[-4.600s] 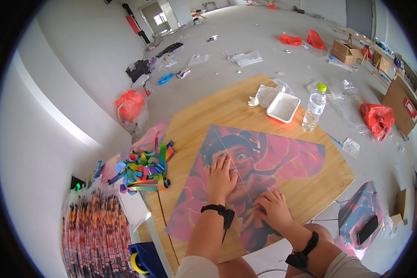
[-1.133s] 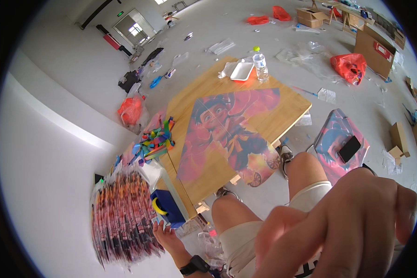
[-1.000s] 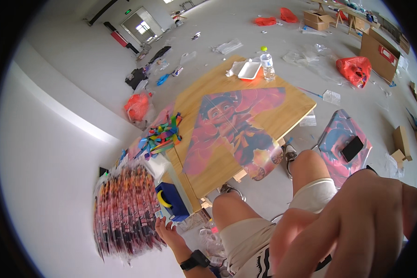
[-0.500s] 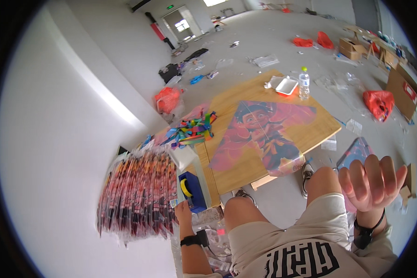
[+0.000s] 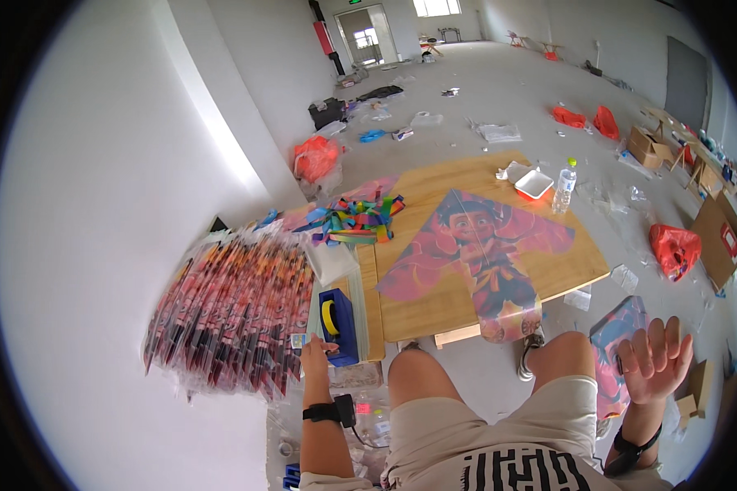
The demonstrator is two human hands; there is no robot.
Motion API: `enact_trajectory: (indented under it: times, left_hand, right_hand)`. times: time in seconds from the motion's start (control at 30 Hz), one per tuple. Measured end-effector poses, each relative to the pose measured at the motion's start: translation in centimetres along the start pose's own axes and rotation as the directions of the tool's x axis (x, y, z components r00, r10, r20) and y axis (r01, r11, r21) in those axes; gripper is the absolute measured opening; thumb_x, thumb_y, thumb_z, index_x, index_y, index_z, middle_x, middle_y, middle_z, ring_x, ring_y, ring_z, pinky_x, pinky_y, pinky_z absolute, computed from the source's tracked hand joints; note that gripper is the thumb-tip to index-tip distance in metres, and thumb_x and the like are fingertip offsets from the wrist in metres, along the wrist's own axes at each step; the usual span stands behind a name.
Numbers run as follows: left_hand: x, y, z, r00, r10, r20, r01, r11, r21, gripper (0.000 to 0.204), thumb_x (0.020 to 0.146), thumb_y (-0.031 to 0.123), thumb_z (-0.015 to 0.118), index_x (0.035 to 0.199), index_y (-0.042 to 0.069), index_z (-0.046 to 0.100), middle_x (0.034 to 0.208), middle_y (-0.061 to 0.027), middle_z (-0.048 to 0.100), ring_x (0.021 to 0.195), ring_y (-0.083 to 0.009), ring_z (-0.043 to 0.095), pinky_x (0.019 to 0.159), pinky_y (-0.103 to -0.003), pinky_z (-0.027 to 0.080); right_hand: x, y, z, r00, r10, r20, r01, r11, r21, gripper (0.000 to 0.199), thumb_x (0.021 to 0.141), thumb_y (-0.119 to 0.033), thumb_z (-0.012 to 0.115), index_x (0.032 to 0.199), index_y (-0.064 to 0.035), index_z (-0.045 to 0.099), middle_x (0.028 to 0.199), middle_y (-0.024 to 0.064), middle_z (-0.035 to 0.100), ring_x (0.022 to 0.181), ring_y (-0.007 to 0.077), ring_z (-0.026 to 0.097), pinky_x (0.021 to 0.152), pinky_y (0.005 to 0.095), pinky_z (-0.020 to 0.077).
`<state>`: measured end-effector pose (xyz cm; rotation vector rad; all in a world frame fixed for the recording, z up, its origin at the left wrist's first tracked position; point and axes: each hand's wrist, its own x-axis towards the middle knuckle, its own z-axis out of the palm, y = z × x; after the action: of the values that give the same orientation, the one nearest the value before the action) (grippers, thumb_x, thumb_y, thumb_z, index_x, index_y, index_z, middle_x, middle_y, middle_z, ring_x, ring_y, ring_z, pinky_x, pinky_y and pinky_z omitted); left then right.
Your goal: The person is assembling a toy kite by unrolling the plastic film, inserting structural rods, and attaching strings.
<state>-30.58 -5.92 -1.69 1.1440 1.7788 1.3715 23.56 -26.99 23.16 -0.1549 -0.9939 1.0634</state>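
Tape dispenser [image 5: 346, 326], blue with a yellow roll, is sitting beside the wooden table [image 5: 422, 315], just right of the left hand and well apart from the right one. Far left, a row of bagged, red-and-orange prints [image 5: 225, 307] is lying by the wall. A small card [image 5: 300, 340] is showing at the left hand [image 5: 316, 355]; that hand's fingers are bending toward the dispenser, and I cannot tell whether they are pinching anything. Multicoloured ribbons [image 5: 354, 219] are lying heaped beyond. A cartoon-printed kite sheet [image 5: 493, 262] is lying flat on the table, its lower end overhanging the near edge. A white-lined tray [image 5: 534, 185] and a clear bottle [image 5: 563, 190] are standing behind it. The right hand [image 5: 655, 362] is hanging raised, fingers spread and slightly curling, holding nothing, in front of a printed panel [image 5: 617, 326].
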Motion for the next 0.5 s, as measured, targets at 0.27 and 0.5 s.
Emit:
enact_trajectory:
  times: [0.27,0.5]
  left_hand:
    - [-1.5,3.9,-2.2,0.946,-0.265,0.188,0.268,0.963,0.013,0.07,0.104,0.052,0.032,0.086,0.0,0.074,0.092,-0.0116,0.073,0.086,-0.0205,0.064,0.076,-0.034,0.048]
    - [-1.7,5.8,-2.4,0.801,-0.47,0.37,0.506,0.862,0.0,0.066,0.103,0.057,0.033,0.108,-0.002,0.062,0.12,-0.0155,0.057,0.095,-0.0354,0.065,0.083,-0.041,0.057]
  right_hand:
    - [0.7,3.1,0.1,0.989,0.14,0.043,-0.136,0.988,-0.074,0.026,0.104,-0.031,0.047,0.089,-0.0106,0.05,0.074,0.0026,0.053,0.06,0.0135,0.047,0.062,0.0317,0.0384]
    - [0.9,4.9,0.1,0.985,0.168,-0.038,-0.168,0.986,-0.014,0.025,0.101,-0.03,0.052,0.087,-0.0101,0.05,0.071,0.0028,0.05,0.06,0.014,0.046,0.061,0.0319,0.0382]
